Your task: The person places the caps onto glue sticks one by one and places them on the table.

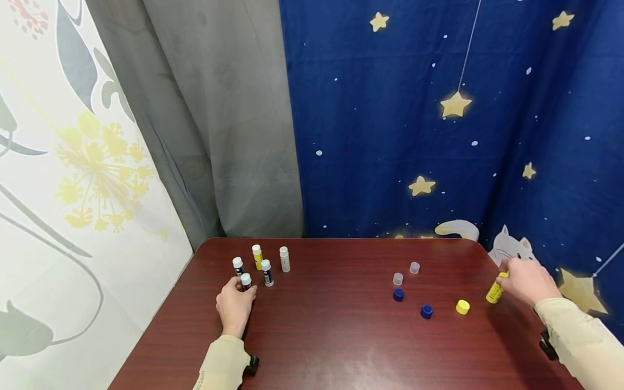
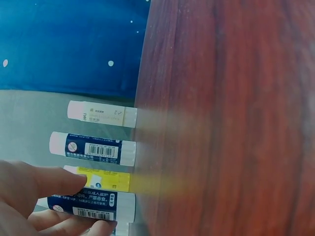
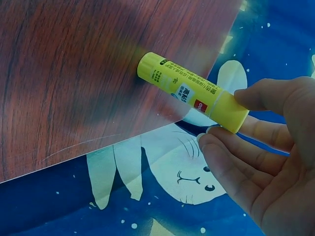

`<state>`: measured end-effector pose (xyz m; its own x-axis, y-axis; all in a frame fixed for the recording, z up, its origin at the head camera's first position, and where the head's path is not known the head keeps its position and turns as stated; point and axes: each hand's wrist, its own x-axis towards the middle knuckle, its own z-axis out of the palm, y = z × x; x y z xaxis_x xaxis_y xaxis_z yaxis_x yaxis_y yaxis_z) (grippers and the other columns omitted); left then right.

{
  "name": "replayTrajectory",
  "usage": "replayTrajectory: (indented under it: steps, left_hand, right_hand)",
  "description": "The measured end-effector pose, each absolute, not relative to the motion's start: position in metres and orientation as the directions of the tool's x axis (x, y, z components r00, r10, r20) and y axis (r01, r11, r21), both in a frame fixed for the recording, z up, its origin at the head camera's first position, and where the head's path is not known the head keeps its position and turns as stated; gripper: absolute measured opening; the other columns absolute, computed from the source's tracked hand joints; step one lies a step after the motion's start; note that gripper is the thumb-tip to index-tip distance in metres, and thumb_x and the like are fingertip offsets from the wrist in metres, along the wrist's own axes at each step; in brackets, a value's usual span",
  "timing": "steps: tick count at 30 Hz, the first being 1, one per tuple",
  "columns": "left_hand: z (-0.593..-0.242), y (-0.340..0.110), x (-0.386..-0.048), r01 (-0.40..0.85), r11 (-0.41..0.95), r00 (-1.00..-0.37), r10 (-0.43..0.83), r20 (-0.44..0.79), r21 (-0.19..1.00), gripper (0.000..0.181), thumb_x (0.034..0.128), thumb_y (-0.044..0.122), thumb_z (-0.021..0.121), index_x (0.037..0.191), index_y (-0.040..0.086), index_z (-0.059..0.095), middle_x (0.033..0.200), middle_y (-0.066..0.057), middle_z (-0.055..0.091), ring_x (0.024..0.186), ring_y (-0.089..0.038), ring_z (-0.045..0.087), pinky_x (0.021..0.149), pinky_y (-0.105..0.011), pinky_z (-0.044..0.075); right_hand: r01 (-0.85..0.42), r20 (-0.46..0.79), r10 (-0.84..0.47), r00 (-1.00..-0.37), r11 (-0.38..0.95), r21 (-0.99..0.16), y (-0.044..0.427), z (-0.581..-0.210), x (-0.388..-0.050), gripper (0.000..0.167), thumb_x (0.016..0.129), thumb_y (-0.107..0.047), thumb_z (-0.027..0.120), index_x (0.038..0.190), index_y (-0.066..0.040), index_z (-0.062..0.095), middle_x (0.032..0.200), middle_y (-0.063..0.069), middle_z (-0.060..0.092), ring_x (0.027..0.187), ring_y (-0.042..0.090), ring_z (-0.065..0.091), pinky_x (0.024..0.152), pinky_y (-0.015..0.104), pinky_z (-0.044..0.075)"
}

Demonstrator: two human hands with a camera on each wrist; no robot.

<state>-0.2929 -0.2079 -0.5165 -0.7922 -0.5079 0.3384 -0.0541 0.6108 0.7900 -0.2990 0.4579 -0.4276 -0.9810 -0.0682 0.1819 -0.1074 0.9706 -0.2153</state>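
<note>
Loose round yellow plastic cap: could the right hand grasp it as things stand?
Probably not: the right hand pinches a yellow cylindrical glue stick, though nothing else stands between that hand and the yellow cap.

Tabletop (image 1: 331,336): wood grain is showing, glossy. Yellow glue stick (image 3: 192,92): plastic is looking smooth. Grey curtain (image 1: 248,119): cloth is looking matt.

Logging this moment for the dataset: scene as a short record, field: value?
left: left hand holds navy-labelled glue stick
right: right hand pinches yellow glue stick by one end, tilted
standing nearby, left side: two other navy sticks, another yellow stick, white stick
loose caps, right side: two translucent caps, two blue caps, yellow cap
surface: reddish-brown table
</note>
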Motion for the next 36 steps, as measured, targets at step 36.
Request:
replayTrajectory:
  steps: [36]
  left_hand:
    - [-0.513,-0.205,-0.292,-0.086,0.641,-0.753,-0.543,0.371,0.763,0.023,0.0804,0.023,0.084,0.099,0.014,0.074,0.090,-0.006,0.073,0.083,-0.034,0.066,0.068,-0.053,0.045]
  right_hand:
    - [-0.180,0.267,-0.128,-0.955,0.967,-0.180,0.432,-0.405,-0.306,0.034,0.089,-0.023,0.073,0.108,0.005,0.067,0.079,0.008,0.067,0.065,0.021,0.058,0.056,0.047,0.051]
